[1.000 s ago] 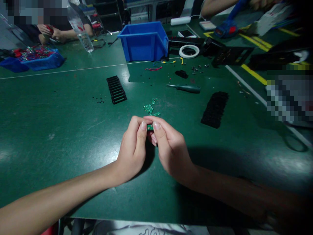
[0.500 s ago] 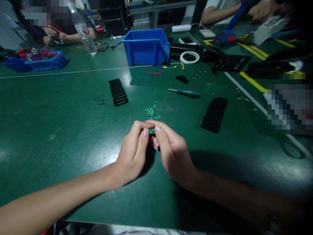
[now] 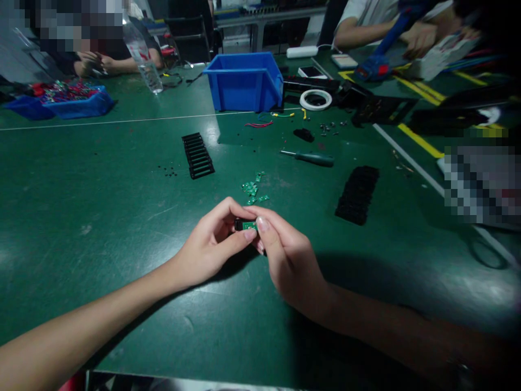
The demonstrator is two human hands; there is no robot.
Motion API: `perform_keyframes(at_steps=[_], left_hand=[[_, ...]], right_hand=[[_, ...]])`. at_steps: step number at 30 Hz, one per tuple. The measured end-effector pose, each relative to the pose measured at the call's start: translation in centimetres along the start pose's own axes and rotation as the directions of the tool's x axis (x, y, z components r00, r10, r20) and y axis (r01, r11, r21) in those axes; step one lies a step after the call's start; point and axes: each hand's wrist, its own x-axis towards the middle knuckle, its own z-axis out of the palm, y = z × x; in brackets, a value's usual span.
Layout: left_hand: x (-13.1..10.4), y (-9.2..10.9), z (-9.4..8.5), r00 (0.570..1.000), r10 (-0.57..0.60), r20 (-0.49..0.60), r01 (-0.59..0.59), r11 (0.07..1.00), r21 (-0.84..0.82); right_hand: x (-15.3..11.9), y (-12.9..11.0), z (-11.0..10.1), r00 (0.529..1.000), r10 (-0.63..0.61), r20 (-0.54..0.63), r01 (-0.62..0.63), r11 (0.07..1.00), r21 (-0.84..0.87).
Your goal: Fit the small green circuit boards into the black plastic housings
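Observation:
Between my left hand [image 3: 222, 241] and my right hand [image 3: 287, 255] is a small green circuit board [image 3: 249, 225] with a black part [image 3: 239, 224] at its left end. Both hands are closed on it, thumbs on the near side and index fingers along the far side. My fingers hide part of the piece. Just beyond the fingertips lie several loose green circuit boards [image 3: 250, 189]. A black slotted frame [image 3: 197, 156] lies to the left, and a stack of black slotted parts [image 3: 358, 195] to the right.
Farther back are a green-handled screwdriver [image 3: 313, 158], a blue bin [image 3: 242, 84], a white tape ring [image 3: 316, 100], loose screws [image 3: 331, 128] and a plastic bottle [image 3: 142, 57]. Other people's hands are at the far left and far right.
My left thumb has moved right and down along the board, and the left hand has opened out slightly, so the black part now shows. My right hand has barely moved.

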Motion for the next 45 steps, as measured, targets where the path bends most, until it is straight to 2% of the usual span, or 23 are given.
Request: perform_keyframes(at_steps=[4,10,27,31,37,45], left_hand=[[0.4,0.3,-0.8,0.993,-0.082,0.089,0.09,0.992,-0.092],[0.4,0.2,-1.5,0.968,-0.193,0.16,0.218,0.964,-0.15],[0.7,0.9,-1.8,0.922,-0.324,0.214,0.368,0.905,-0.215],[0.6,0.6,-2.0,0.92,-0.319,0.227,0.369,0.9,-0.232],[0.3,0.0,-1.7,0.931,-0.326,0.162,0.36,0.892,-0.274],[0.3,0.2,-1.1,0.939,-0.321,0.124,0.344,0.882,-0.323]], right_hand=[[-0.1,-0.2,-0.3,0.998,-0.034,0.045,0.035,0.999,-0.027],[0.0,0.0,-0.5,0.997,-0.043,0.07,0.045,0.999,-0.029],[-0.3,0.2,-1.0,0.994,-0.048,0.102,0.059,0.992,-0.108],[-0.2,0.4,-0.9,0.994,-0.056,0.092,0.066,0.992,-0.112],[-0.1,0.5,-0.9,0.995,-0.057,0.087,0.068,0.989,-0.128],[0.1,0.5,-0.9,0.985,-0.133,0.108,0.146,0.982,-0.123]])
